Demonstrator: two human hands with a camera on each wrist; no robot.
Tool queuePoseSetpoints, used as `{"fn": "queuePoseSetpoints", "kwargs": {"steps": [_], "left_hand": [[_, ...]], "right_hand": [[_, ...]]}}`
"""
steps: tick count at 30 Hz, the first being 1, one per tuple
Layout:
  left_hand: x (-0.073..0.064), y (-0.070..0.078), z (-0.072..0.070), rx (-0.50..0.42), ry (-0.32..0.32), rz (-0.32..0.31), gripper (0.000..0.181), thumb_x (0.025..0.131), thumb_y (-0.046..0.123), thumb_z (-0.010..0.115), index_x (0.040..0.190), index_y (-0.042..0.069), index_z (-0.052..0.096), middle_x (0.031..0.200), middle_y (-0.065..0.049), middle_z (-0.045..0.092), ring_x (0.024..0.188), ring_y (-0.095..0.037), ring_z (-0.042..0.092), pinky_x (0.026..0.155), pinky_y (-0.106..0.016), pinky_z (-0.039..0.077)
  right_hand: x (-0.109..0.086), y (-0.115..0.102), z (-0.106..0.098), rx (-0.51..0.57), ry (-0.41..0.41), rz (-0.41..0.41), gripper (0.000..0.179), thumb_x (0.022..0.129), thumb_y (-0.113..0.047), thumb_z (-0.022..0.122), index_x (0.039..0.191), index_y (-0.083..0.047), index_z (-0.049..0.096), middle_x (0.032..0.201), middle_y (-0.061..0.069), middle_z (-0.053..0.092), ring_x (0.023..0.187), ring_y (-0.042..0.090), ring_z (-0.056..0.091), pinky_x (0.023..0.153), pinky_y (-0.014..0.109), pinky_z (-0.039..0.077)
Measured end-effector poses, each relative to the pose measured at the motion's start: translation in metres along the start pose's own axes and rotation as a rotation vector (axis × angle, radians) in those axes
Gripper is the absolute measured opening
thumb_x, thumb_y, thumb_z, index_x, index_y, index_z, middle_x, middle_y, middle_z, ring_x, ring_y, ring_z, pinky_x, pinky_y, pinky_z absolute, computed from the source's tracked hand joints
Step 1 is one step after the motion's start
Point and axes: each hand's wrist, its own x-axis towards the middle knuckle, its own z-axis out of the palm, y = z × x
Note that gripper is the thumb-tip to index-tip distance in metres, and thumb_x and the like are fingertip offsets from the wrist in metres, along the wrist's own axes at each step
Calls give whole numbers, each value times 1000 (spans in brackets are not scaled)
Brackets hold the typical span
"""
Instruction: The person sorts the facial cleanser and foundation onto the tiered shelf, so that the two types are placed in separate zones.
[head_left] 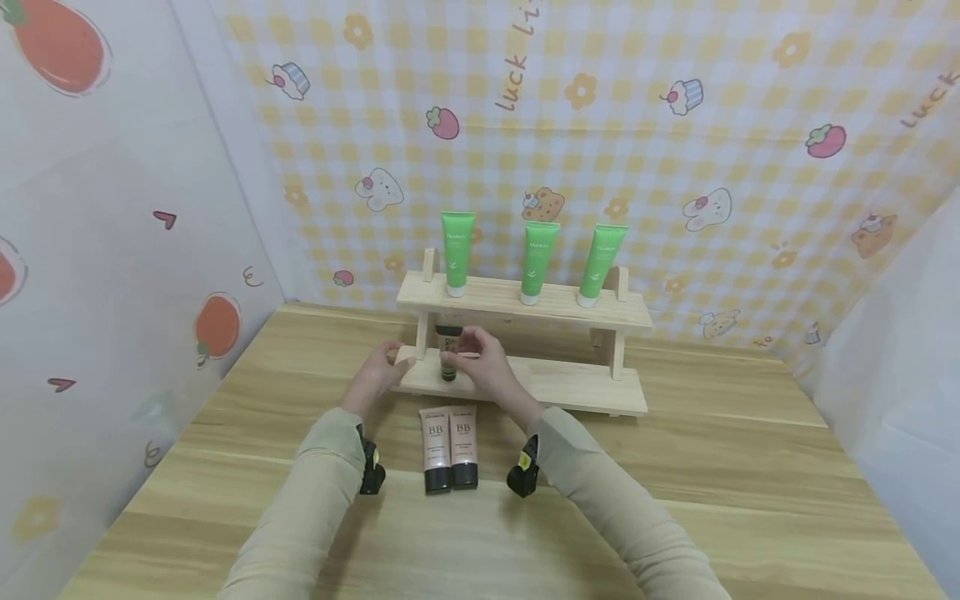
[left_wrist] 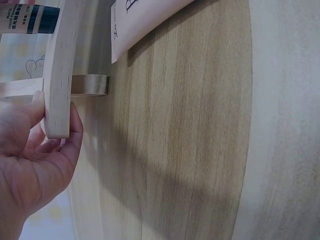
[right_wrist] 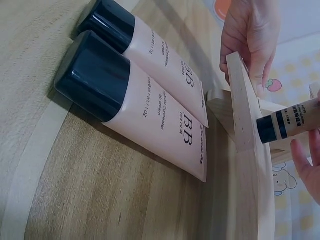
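A small beige foundation tube [head_left: 448,342] with dark ends stands cap down at the left of the lower board of a two-tier wooden shelf [head_left: 573,385]. My right hand [head_left: 487,365] pinches this tube from its right side. In the right wrist view, the tube's dark cap [right_wrist: 267,130] meets the board. My left hand [head_left: 378,375] grips the left end of the lower board, thumb above and fingers beneath, as the left wrist view shows. Two pink BB cream tubes [head_left: 450,442] with black caps lie side by side on the table in front of the shelf.
Three green tubes stand on the upper board: one at the left [head_left: 457,250], one near the middle [head_left: 538,260], one leaning at the right [head_left: 602,262]. Behind the wood-grain table [head_left: 720,467] hangs a yellow checked cloth [head_left: 480,167]. White patterned cloth [head_left: 135,275] borders the left.
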Motion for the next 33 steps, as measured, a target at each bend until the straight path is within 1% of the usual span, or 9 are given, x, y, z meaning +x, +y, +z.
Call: {"fn": "queuePoseSetpoints", "kwargs": {"steps": [6, 11, 18, 23, 28, 33], "left_hand": [[1, 0, 3, -8, 4, 10, 57, 96, 28, 44, 143, 5, 20, 139, -30, 34, 121, -41, 45, 103, -51, 37], [0, 0, 3, 12, 8, 6, 59, 96, 28, 44, 143, 4, 19, 138, -30, 35, 122, -41, 44, 103, -52, 36], [-1, 1, 0, 30, 2, -10, 57, 96, 30, 43, 143, 6, 20, 138, -30, 34, 123, -41, 42, 104, -53, 34], [-2, 2, 0, 28, 4, 1, 58, 96, 29, 43, 143, 4, 20, 139, -30, 32, 125, -42, 38, 105, -53, 32], [-2, 3, 0, 25, 2, 0, 59, 97, 29, 43, 144, 3, 18, 139, -30, 33, 124, -41, 41, 105, -52, 34], [-2, 4, 0, 30, 2, 1, 59, 97, 27, 42, 144, 3, 17, 138, -31, 34, 122, -41, 43, 104, -51, 35]], "right_hand": [[-4, 1, -2, -18, 7, 19, 51, 78, -22, 72, 121, -7, 49, 114, 11, 57, 108, 25, 57, 88, 32, 51], [-10, 4, -2, 11, 30, 47, 58, 75, -25, 74, 125, -11, 47, 117, 7, 57, 108, 23, 56, 90, 32, 50], [-18, 2, -4, 11, 64, 114, 59, 76, -29, 74, 126, -11, 49, 120, 5, 57, 108, 21, 56, 86, 31, 52], [-25, -1, -8, -6, 75, 145, 58, 76, -29, 73, 126, -10, 50, 121, 8, 57, 108, 23, 57, 84, 30, 53], [-33, -3, -9, -8, 57, 175, 54, 77, -27, 72, 124, -7, 52, 121, 12, 57, 108, 25, 57, 86, 31, 52], [-42, -4, -10, -11, 3, 219, 54, 78, -26, 71, 125, -7, 52, 121, 13, 57, 109, 26, 57, 89, 34, 51]]}}
